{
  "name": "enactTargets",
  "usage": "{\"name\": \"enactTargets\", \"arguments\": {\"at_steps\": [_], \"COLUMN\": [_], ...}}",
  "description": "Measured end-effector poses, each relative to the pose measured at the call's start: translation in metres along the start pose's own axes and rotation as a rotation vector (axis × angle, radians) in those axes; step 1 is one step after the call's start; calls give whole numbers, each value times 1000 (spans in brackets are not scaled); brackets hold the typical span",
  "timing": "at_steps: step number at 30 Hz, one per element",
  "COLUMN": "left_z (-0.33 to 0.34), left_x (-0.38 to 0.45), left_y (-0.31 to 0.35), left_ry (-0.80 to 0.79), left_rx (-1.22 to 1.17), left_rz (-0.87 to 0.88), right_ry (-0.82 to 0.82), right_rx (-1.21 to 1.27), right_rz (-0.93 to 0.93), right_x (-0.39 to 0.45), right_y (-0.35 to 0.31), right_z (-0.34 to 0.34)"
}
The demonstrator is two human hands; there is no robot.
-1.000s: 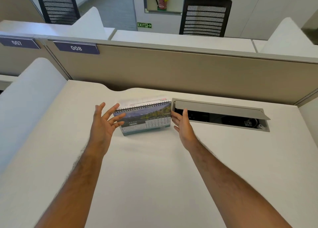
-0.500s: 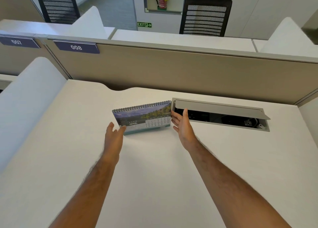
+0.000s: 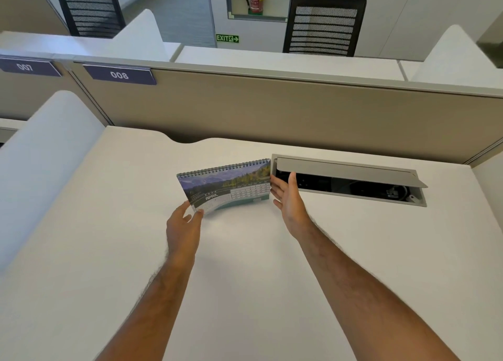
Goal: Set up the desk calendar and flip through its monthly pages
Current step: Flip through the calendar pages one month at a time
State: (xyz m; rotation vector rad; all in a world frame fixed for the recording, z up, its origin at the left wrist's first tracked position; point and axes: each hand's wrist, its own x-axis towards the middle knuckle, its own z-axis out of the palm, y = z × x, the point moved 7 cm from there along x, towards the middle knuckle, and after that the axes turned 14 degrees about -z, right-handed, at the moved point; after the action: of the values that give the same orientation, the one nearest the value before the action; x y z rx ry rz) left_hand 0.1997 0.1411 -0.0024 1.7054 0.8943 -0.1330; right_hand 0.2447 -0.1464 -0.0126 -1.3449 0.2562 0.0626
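A spiral-bound desk calendar (image 3: pixel 226 187) stands on the white desk (image 3: pixel 245 265), showing the APRIL page with a mountain and forest photo. My left hand (image 3: pixel 183 227) pinches the lower left corner of the front page, which lifts away from the base. My right hand (image 3: pixel 288 201) rests flat against the calendar's right edge, fingers extended, steadying it.
An open grey cable tray (image 3: pixel 351 182) with its lid tilted up sits in the desk just right of the calendar. A beige partition (image 3: pixel 272 110) labelled 008 runs behind. A white side divider (image 3: pixel 40 156) stands at the left. Office chairs lie beyond.
The previous page went over the spiral to the back. My left hand dropped from the calendar's left side to the lower left corner and took hold of the April page. My right hand stayed put.
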Motion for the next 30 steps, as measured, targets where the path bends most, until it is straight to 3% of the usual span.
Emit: {"name": "enactTargets", "arguments": {"at_steps": [3,9,23,30], "left_z": [-8,-12,-8,-28], "left_x": [-2,1,-16,-20], "left_y": [0,-3,15,46], "left_ry": [72,26,-440,-431], "left_rx": [-64,-80,-302,-487], "left_rz": [-1,-31,-81,-58], "right_ry": [4,8,-7,-55], "right_rx": [0,-1,82,40], "right_rz": [-1,-6,45,26], "right_x": [0,0,0,-1], "right_y": [1,-1,6,5], "right_z": [0,0,1,1]}}
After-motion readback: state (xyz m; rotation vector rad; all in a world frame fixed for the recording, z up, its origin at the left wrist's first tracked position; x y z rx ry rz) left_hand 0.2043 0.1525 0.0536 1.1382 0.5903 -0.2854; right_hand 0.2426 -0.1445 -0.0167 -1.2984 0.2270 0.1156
